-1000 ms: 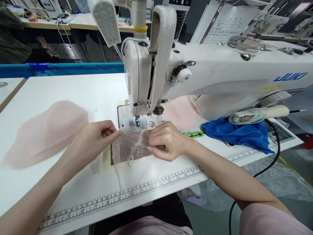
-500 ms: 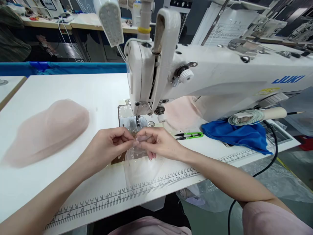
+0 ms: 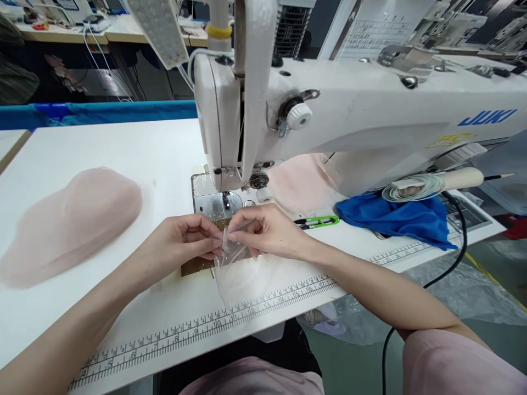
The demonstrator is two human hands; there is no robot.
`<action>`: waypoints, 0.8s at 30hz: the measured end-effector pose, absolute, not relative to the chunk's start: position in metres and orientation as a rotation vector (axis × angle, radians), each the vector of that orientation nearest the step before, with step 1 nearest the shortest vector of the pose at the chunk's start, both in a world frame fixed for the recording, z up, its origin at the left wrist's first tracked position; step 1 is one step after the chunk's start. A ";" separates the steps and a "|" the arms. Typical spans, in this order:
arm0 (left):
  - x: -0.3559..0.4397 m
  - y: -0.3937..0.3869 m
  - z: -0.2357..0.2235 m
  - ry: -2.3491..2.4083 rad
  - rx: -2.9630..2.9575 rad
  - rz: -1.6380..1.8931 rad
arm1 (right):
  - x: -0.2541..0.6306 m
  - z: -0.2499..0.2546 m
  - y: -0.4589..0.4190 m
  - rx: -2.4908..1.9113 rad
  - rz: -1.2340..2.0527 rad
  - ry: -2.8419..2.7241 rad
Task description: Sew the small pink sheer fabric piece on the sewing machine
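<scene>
A piece of sheer, whitish fabric [image 3: 236, 269] hangs from my fingertips over the front of the sewing machine's plate. My left hand [image 3: 187, 241] pinches its upper edge from the left, thumb against fingers. From the right, my right hand [image 3: 265, 230] pinches the same edge, its fingertips almost meeting those of the left. Just behind the hands are the presser foot [image 3: 226, 201] and the metal needle plate [image 3: 206, 198] of a white sewing machine [image 3: 349, 109]. The fabric does not reach under the foot as far as I can see.
Sheer pink fabric pieces [image 3: 78, 219] lie at left on the white table [image 3: 164, 159]; more pink fabric [image 3: 300, 184] is under the machine arm. Green thread snips [image 3: 321, 221], a blue cloth [image 3: 399, 222] and a cord coil [image 3: 411, 189] lie right. A printed ruler [image 3: 197, 332] runs along the front edge.
My view has shifted, so the machine appears farther left and closer. My fingertips have drawn slightly apart, and the sheer fabric shows more plainly between them. Both hands keep their pinch.
</scene>
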State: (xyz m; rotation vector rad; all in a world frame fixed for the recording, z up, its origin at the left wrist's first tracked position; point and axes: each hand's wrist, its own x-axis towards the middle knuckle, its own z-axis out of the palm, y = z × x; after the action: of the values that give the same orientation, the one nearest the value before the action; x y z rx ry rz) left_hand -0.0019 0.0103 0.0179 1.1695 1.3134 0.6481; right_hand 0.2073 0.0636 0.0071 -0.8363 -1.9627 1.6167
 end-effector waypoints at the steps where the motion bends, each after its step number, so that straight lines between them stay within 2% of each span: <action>1: -0.001 0.010 0.017 1.312 1.186 0.649 | 0.207 0.006 0.063 -0.821 1.624 -1.952; 10: 0.001 0.008 0.013 1.364 1.368 0.597 | 0.208 0.004 0.061 -0.796 1.580 -1.936; 17: 0.007 -0.003 0.016 1.595 1.756 0.742 | 0.209 0.002 0.062 -0.799 1.447 -2.036; 24: 0.008 -0.004 0.016 1.622 2.060 0.837 | 0.209 0.006 0.060 -0.778 1.331 -2.136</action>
State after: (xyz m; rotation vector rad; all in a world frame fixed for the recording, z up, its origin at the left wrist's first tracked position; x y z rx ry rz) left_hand 0.0084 -0.0041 0.0159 2.0600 1.6221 0.8366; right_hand 0.2089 0.0602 0.0056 -0.7779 -2.1363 1.3313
